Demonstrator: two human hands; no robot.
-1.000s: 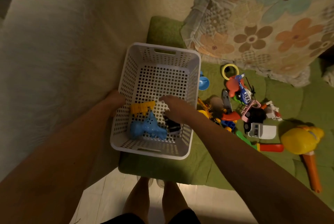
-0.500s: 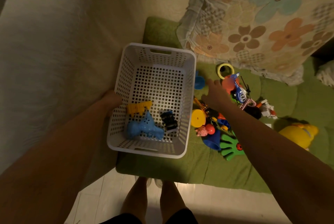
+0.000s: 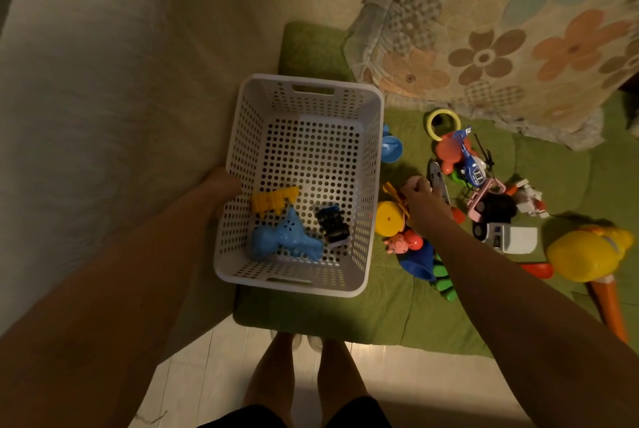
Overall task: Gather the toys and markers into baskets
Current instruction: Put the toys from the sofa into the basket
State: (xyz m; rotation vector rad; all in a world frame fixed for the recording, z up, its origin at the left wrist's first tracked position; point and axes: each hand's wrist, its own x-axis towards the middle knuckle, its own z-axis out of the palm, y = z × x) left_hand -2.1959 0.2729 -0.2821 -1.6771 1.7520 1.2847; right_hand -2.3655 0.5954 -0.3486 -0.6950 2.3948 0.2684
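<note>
The white perforated basket (image 3: 311, 100) sits on the near corner of a green quilted mat (image 3: 380, 313), its near-left part overhanging the mat's edge. Three toys lie in the near half of the basket: a yellow comb-shaped piece (image 3: 273, 200) against the left wall, a blue toy (image 3: 286, 242) just nearer than it, and a black toy car (image 3: 332, 226) towards the right wall.

The left hand (image 3: 221, 185) lies against the outside of the basket's left wall. Its fingers are hidden behind the plastic, so I cannot tell how they lie.

The right hand (image 3: 423, 199) is just outside the basket's right wall, knuckles up. Its fingers are curled down and closed on the end of an orange-yellow toy vehicle (image 3: 394, 193).

The other toys are scattered on the mat to the right of the basket:
- Touching the right wall or just beside it are a blue cup (image 3: 391, 149) and, nearer, a yellow disc (image 3: 388, 219).
- Just right of the disc are a pink pig figure (image 3: 403, 243), a dark blue bowl (image 3: 419, 261) and a green clapper (image 3: 444, 286).
- Further right of the basket are a yellow ring (image 3: 444, 123), a blue helicopter (image 3: 471, 164) on a red-orange toy, a pink car (image 3: 485, 201) and a white truck (image 3: 511, 238).
- Well apart on the right is a yellow duck hammer (image 3: 591, 253) with an orange handle.

A floral blanket (image 3: 501, 30) lies beyond the basket's far right corner.
</note>
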